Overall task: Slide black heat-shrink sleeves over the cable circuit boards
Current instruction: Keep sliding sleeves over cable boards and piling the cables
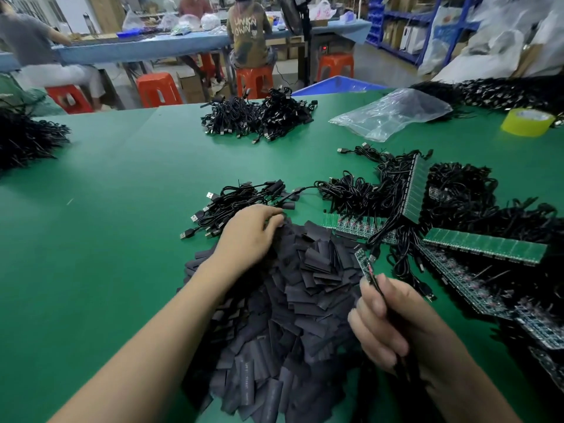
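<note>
A big heap of flat black heat-shrink sleeves [305, 300] lies on the green table in front of me. My left hand [250, 233] rests on the heap's far edge, fingers bent down among the sleeves; whether it holds one is hidden. My right hand [393, 325] grips a black cable with its small circuit board [364, 264] sticking up bare above my fingers. Beside my left hand lies a bunch of sleeved cables with USB plugs [232, 206]. To the right, panels of green circuit boards [485, 248] with attached cables are stacked.
A second pile of black cables [259, 117] sits at the table's far middle, another [24, 138] at the far left. A clear plastic bag [393, 114] and a yellow tape roll [528, 122] lie far right. People sit on red stools at benches behind.
</note>
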